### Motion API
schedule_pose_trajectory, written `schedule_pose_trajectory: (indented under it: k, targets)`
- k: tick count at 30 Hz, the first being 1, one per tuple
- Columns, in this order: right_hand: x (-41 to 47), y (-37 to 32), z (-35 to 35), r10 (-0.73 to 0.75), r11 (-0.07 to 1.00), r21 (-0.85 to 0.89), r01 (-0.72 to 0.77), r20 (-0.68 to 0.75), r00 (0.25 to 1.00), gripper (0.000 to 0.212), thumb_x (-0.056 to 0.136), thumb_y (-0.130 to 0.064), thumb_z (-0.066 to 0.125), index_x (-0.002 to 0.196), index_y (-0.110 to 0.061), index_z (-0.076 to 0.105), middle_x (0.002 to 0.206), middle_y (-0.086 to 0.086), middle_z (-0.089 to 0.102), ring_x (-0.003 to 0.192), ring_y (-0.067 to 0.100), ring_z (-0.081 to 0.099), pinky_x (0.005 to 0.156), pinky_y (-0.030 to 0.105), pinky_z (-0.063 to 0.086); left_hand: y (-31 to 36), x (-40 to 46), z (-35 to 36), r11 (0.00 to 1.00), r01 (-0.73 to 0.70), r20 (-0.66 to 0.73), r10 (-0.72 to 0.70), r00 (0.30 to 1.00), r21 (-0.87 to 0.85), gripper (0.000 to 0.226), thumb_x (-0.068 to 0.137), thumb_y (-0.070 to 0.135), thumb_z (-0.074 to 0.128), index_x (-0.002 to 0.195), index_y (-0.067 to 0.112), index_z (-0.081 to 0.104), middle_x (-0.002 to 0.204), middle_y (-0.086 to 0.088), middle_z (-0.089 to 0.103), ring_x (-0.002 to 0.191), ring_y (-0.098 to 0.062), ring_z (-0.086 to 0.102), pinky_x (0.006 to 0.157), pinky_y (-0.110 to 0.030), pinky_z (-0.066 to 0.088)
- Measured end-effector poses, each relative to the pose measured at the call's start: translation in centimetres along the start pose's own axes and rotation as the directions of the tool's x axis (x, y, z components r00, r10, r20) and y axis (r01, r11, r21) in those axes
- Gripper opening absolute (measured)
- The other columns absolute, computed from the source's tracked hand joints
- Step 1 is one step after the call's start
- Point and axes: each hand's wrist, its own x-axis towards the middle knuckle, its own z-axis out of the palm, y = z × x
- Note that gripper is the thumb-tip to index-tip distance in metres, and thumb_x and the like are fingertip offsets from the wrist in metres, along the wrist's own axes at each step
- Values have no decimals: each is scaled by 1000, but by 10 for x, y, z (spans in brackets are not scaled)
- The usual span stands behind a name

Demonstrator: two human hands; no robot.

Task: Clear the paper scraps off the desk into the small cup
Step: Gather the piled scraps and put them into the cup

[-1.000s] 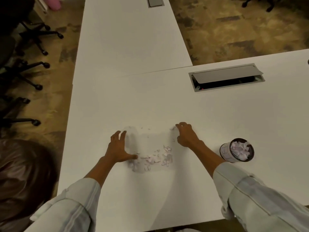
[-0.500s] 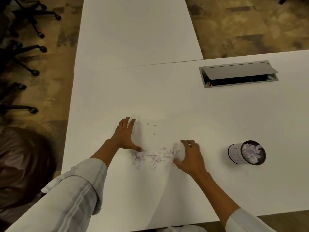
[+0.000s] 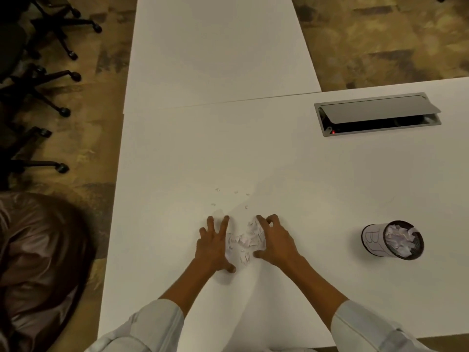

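A small heap of pale paper scraps (image 3: 245, 242) lies on the white desk (image 3: 291, 189), bunched between my two hands. My left hand (image 3: 215, 246) rests flat on the desk against the heap's left side, fingers spread. My right hand (image 3: 275, 240) presses against the right side, fingers curled over the scraps' edge. A few tiny stray scraps (image 3: 236, 192) lie just beyond the heap. The small dark cup (image 3: 392, 239), wrapped in a white label and filled with scraps, stands on the desk to the right of my right hand.
A grey cable hatch (image 3: 378, 113) with its lid propped open is set into the desk at the far right. A second white desk (image 3: 215, 47) adjoins at the back. Office chair bases (image 3: 38, 80) stand on the carpet to the left.
Both hands have slid inward toward each other, sweeping the spread-out scraps into one tight heap between them.
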Motion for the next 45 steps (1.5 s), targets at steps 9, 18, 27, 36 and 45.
schedule_pose_trajectory:
  k: [9,18,27,36,45]
  targets:
    - [0,-17,29,-194,981,-24,194,-4,981,24,92,-23,57,116,-18,59,121,4,53,104,23,55,79,34,53,27,-9,12,873,-102,-210,-1,978,-477,10,91,11,52,89,6,60,83,2,54,71,-12,55,58,-13,45]
    - [-25,4,0,-33,916,390,93,-158,987,13,89,-19,66,83,-13,77,84,4,69,71,13,61,61,15,46,64,-14,-6,748,-134,-289,-80,954,-650,6,79,7,73,74,8,73,71,-6,72,59,-15,67,61,-31,59]
    - [-106,99,-108,253,866,499,30,-489,835,6,83,-11,73,87,-10,77,79,0,71,68,-3,65,59,4,47,226,-18,-44,638,-322,-300,147,943,-700,6,74,7,76,79,5,77,77,-8,75,62,-13,67,52,-3,45]
    - [-134,195,-165,526,832,476,-284,-515,677,9,84,-19,73,84,-10,77,75,5,73,67,18,67,63,25,54,372,-14,-44,716,-380,-185,338,923,-586,17,75,7,72,91,2,74,92,-14,73,79,-23,68,66,-22,48]
    - [-140,214,-179,535,796,510,-327,-337,775,47,72,-17,82,117,-17,67,106,3,70,81,18,72,75,32,60,371,-1,-59,774,-324,37,408,912,-545,50,75,3,66,124,10,58,119,-10,65,101,-19,62,74,-24,50]
